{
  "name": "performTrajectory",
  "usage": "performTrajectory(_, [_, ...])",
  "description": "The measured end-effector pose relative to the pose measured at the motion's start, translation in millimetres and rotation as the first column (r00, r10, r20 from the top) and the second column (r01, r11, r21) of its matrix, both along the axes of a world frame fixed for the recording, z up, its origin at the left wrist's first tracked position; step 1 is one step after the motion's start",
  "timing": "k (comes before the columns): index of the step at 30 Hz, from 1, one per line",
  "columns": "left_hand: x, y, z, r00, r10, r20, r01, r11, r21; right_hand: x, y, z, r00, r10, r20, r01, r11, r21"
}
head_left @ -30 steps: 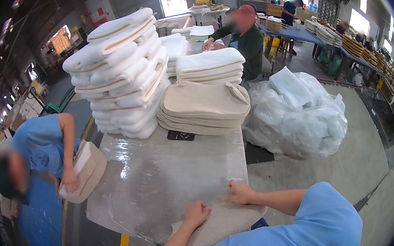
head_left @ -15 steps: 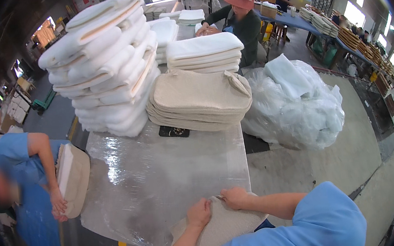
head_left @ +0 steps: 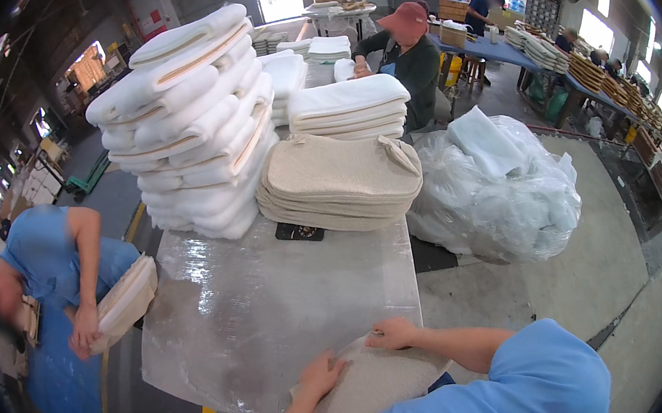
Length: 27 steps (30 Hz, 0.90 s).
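A beige textured fabric cover (head_left: 382, 382) lies at the near edge of the table, against my body. My right hand (head_left: 393, 334) pinches its far edge between thumb and fingers. To the left, my left hand (head_left: 322, 374) is closed at the cover's left side, fingers bent over the fabric. The cover looks slightly raised between the two hands; its near part is hidden by my blue sleeve and shirt. Farther up the table sits a stack of similar beige covers (head_left: 336, 178), the top one with a folded corner at its right.
A plastic-covered table (head_left: 275, 285) lies ahead. Tall white padding stacks (head_left: 186, 133) stand at its far left. A clear plastic bag of white material (head_left: 499, 189) rests at the right. At the left, a co-worker (head_left: 70, 258) holds a beige-and-white cushion (head_left: 127, 304); another in a red cap (head_left: 408, 53) works beyond.
My left hand has slid left and down, so the gap between my hands is wider. The right hand keeps its pinch. The co-worker at the left has tilted the cushion.
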State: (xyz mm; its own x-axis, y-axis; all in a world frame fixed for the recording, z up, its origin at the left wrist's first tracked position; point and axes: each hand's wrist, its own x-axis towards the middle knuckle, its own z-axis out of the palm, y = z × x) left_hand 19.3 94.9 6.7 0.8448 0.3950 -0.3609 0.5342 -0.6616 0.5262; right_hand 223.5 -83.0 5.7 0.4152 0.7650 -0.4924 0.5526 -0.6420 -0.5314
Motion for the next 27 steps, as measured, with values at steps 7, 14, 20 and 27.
performTrajectory(7, [-26.5,-0.4,-13.4,0.983,0.178,-0.042,-0.177,0.984,0.023,-3.2,9.1,-8.0,0.991,0.104,0.084,-0.100,0.993,-0.057])
performTrajectory(14, [-171.4,35.0,-8.4,0.504,0.823,0.263,-0.855,0.519,0.014,-30.4,27.9,30.3,0.948,0.319,-0.015,-0.318,0.935,-0.156])
performTrajectory(20, [-215.0,-36.7,-62.6,0.766,0.611,-0.201,-0.641,0.751,-0.158,-42.1,19.0,5.7,0.951,0.297,-0.086,-0.303,0.950,-0.076])
performTrajectory(27, [-35.7,-17.1,44.1,0.773,0.283,0.567,-0.260,0.958,-0.124,-27.8,1.4,17.4,0.855,-0.171,-0.490,0.360,0.875,0.324])
